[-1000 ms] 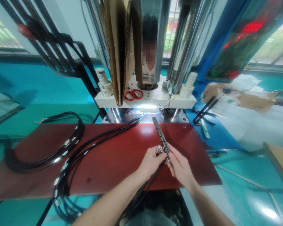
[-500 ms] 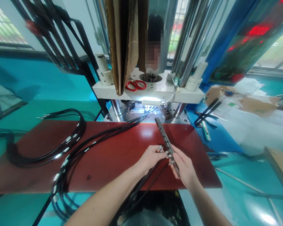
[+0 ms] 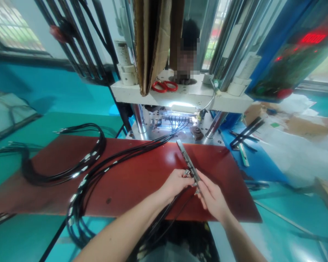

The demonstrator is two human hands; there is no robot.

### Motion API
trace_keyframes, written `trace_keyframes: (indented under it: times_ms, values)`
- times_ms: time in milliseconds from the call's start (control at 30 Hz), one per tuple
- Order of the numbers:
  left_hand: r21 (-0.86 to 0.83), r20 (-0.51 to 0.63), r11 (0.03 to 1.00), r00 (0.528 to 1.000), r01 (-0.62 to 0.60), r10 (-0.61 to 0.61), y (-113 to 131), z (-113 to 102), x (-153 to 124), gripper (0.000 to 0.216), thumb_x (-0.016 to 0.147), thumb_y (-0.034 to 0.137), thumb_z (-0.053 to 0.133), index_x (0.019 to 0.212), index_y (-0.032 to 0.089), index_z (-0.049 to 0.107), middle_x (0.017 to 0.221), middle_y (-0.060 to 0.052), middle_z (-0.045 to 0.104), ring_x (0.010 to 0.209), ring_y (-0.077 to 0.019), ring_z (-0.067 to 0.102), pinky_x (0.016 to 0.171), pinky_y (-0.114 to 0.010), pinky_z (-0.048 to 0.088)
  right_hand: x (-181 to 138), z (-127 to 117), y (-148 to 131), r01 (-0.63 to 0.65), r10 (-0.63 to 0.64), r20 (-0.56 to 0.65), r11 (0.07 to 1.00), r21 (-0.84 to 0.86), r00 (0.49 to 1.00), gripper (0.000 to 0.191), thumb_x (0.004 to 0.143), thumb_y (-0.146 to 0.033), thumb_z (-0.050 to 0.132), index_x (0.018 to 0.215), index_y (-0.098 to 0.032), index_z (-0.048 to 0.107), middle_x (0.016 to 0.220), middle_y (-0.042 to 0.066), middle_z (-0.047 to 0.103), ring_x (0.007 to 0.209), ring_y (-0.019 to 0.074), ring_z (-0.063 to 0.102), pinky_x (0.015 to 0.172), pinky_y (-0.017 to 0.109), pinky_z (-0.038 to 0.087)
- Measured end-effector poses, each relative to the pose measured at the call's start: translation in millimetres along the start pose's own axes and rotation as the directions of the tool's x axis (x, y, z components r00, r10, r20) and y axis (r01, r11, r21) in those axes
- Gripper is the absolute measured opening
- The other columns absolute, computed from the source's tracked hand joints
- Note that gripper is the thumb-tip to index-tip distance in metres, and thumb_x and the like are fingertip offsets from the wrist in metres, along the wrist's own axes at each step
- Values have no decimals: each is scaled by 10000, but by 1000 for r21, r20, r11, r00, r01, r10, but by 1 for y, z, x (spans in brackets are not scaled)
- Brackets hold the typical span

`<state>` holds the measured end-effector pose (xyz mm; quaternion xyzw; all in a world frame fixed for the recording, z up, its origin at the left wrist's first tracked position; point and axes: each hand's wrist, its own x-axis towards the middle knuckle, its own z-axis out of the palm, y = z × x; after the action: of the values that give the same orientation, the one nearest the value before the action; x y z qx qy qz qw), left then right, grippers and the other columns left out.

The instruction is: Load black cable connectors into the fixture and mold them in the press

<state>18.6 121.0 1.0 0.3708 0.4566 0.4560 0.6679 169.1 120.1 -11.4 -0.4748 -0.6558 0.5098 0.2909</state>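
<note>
My right hand (image 3: 211,198) grips the near end of a long dark metal fixture bar (image 3: 186,161) that points away from me over the red-brown work board (image 3: 131,182). My left hand (image 3: 175,183) pinches the metal-tipped ends of black cables (image 3: 164,214) against the bar's side, right beside my right fingers. The cables run down from my left hand toward my lap. Both hands are closed and touch each other at the bar.
Bundles of black cables (image 3: 82,171) lie across the board's left half and run into the press machine (image 3: 180,98) behind. Red scissors (image 3: 164,86) rest on its white shelf. Another person is partly seen behind the machine. Black bars (image 3: 244,133) and papers lie at right.
The camera view has dropped and shifted slightly, showing more under the press. My hands stay together on the bar, which has moved a little nearer and left.
</note>
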Motion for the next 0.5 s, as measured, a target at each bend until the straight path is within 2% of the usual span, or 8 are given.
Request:
trace_keyframes:
  times_ms: [100,200,267,367,433,500]
  values:
    - [48,4,998,1000,30,-30,1,-1,-2,207,597,302,622,555,133,508,476,55,416,443,-49,324,459,-204,240,0,-1,1,-39,41,-38,998,52,998,516,843,-464,414,1268,-175,447,514,-45,495,328,62,395,336,193,353]
    - [88,10,994,998,62,-63,1,-9,-6,199,644,319,602,700,146,521,513,59,440,411,-50,338,412,-194,252,0,-4,2,-85,94,-62,987,138,994,541,818,-485,451,1259,-172,454,521,-36,518,313,56,391,303,174,322]
    - [81,-57,996,998,30,-26,1,-18,-10,192,657,278,583,783,155,506,573,45,488,436,-65,403,419,-196,319,0,-5,3,-101,113,-57,979,177,992,556,810,-494,463,1259,-167,451,511,-35,519,302,56,384,289,170,313]
    - [66,-182,997,982,-33,45,3,-29,-16,157,681,268,551,767,149,495,640,8,533,514,-84,476,469,-209,401,1,-6,3,-109,119,-43,976,187,992,550,810,-490,470,1257,-169,454,510,-33,521,304,56,386,287,168,316]
    - [27,-211,998,976,-57,61,4,-32,-17,187,705,323,541,775,156,493,646,6,532,501,-82,471,436,-198,387,1,-6,3,-108,115,-30,978,178,993,543,816,-485,466,1258,-170,453,510,-32,523,304,56,390,290,166,316]
    - [1,-218,998,974,-59,58,4,-30,-16,206,721,362,527,788,172,483,593,35,495,423,-62,411,369,-171,306,1,-5,2,-103,108,-24,981,167,994,540,821,-482,460,1259,-166,452,511,-30,526,304,55,393,293,165,317]
